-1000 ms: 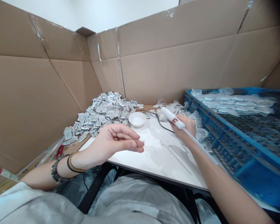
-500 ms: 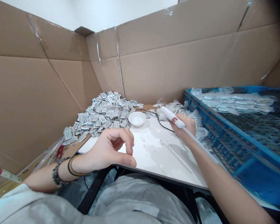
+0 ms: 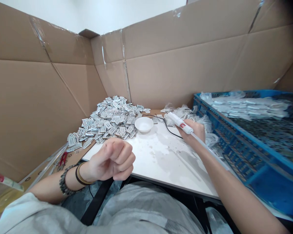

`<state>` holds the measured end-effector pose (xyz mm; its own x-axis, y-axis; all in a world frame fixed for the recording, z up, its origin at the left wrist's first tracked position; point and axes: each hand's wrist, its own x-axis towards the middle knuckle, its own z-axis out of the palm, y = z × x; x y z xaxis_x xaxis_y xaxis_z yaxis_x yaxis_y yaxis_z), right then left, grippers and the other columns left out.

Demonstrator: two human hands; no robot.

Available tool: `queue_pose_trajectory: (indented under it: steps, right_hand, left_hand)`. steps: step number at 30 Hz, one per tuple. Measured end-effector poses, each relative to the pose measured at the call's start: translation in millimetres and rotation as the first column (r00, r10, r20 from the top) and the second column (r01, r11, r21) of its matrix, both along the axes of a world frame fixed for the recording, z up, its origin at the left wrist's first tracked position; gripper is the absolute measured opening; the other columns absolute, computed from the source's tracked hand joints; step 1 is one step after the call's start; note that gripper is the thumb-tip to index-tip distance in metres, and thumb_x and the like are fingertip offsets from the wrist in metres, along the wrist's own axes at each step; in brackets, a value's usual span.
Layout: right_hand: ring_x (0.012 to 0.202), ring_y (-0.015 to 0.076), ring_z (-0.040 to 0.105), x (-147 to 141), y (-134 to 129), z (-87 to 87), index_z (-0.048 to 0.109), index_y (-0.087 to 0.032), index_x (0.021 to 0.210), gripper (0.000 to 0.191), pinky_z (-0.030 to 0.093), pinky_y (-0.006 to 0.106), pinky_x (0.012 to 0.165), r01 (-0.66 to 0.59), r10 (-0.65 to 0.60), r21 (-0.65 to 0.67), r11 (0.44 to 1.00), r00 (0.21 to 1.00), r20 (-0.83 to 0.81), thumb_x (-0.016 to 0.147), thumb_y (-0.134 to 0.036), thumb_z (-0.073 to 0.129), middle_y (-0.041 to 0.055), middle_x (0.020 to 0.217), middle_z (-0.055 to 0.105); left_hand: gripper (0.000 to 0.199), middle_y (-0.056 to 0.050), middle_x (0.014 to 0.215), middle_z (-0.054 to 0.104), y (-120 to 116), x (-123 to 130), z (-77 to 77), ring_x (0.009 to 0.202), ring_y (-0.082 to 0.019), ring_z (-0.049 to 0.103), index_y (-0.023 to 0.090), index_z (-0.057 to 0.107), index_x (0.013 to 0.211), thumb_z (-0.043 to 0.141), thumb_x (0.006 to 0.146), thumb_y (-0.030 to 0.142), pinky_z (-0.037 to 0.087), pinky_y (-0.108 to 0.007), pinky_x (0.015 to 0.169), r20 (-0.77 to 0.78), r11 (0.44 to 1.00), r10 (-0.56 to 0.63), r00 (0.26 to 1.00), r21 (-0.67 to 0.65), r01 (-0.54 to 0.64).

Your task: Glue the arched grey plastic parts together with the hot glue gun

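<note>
My left hand [image 3: 113, 159] is curled into a fist, palm side turned up, over the front edge of the white board [image 3: 161, 156]; I see nothing in it. Around a white glue gun [image 3: 180, 123] with a red trigger, the fingers of my right hand [image 3: 195, 130] are wrapped, near the board's right side. A clear stick trails from the gun's back along my forearm. Between and beyond the hands stands a white bowl [image 3: 144, 124]. Grey flat metal pieces [image 3: 112, 118] lie heaped behind my left hand.
A blue crate [image 3: 246, 139] with stacked plastic-wrapped packs [image 3: 249, 107] stands at the right. Clear plastic bags [image 3: 183, 112] lie beside it. A black cable [image 3: 169, 130] crosses the board. Red-handled pliers [image 3: 62, 160] lie at the left. Cardboard walls [image 3: 173, 71] enclose the area.
My left hand has closed from a loose curl with thumb and fingers apart into a fist, turning and shifting slightly left. My right hand and the glue gun have stayed nearly still.
</note>
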<state>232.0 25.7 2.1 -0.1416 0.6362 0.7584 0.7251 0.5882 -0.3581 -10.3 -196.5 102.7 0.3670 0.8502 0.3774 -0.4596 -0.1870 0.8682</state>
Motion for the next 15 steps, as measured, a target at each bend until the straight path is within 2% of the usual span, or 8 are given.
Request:
queue_pose_trajectory:
  steps: [4, 8, 10, 12, 15]
  right_hand:
    - [0.059, 0.0190, 0.052, -1.2, 0.3, 0.5, 0.046, -0.023, 0.061, 0.037, 0.027, 0.030, 0.056, 0.019, -0.019, 0.001, 1.000, 1.000, -0.014, 0.087, -0.049, 0.048, 0.0059, 0.065, 0.059]
    - [0.061, 0.0195, 0.052, -0.7, 2.0, -0.4, 0.048, -0.022, 0.063, 0.036, 0.027, 0.030, 0.057, 0.005, -0.005, 0.006, 1.000, 1.000, -0.004, 0.087, -0.050, 0.048, 0.0058, 0.067, 0.060]
    - [0.063, 0.0202, 0.053, -0.3, 2.0, -0.6, 0.050, -0.023, 0.065, 0.035, 0.027, 0.031, 0.057, -0.001, 0.001, -0.001, 1.000, 1.000, 0.006, 0.087, -0.050, 0.048, 0.0057, 0.069, 0.061]
    - [0.063, 0.0206, 0.053, 0.0, 1.3, -0.2, 0.048, -0.023, 0.064, 0.035, 0.027, 0.031, 0.057, -0.006, 0.007, -0.008, 1.000, 1.000, 0.009, 0.088, -0.048, 0.049, 0.0056, 0.069, 0.061]
    - [0.060, 0.0205, 0.052, -0.4, -0.3, 1.2, 0.042, -0.024, 0.061, 0.037, 0.027, 0.032, 0.057, -0.011, 0.011, -0.012, 1.000, 1.000, 0.000, 0.088, -0.048, 0.049, 0.0050, 0.065, 0.057]
  left_hand:
    - [0.076, 0.005, 0.042, 0.012, 2.7, -7.6, -6.1, 0.034, -0.007, 0.018, 0.019, 0.016, 0.049, 0.062, 0.081, 0.070, 0.021, -0.019, 0.026, -0.010, 0.999, 0.018, 1.000, -0.038, -0.018]
    - [0.071, 0.007, 0.040, 0.010, 2.9, -7.5, -8.5, 0.031, -0.004, 0.012, 0.018, 0.015, 0.051, 0.063, 0.088, 0.055, 0.017, -0.015, 0.025, 0.024, 0.996, 0.001, 1.000, -0.092, 0.002]
    - [0.070, 0.007, 0.041, 0.012, 1.4, -5.4, -7.3, 0.031, -0.004, 0.012, 0.018, 0.016, 0.051, 0.062, 0.089, 0.054, 0.018, -0.014, 0.024, 0.012, 0.990, 0.005, 1.000, -0.138, -0.003]
    - [0.070, 0.007, 0.041, 0.013, 0.3, -3.9, -5.7, 0.032, -0.004, 0.014, 0.018, 0.016, 0.051, 0.068, 0.086, 0.050, 0.019, -0.014, 0.024, -0.005, 0.989, 0.011, 1.000, -0.148, -0.012]
    - [0.072, 0.008, 0.042, 0.011, 0.2, -4.0, -4.7, 0.031, -0.003, 0.012, 0.017, 0.012, 0.054, 0.080, 0.075, 0.031, 0.019, -0.014, 0.026, -0.023, 0.992, 0.039, 0.999, -0.120, -0.041]
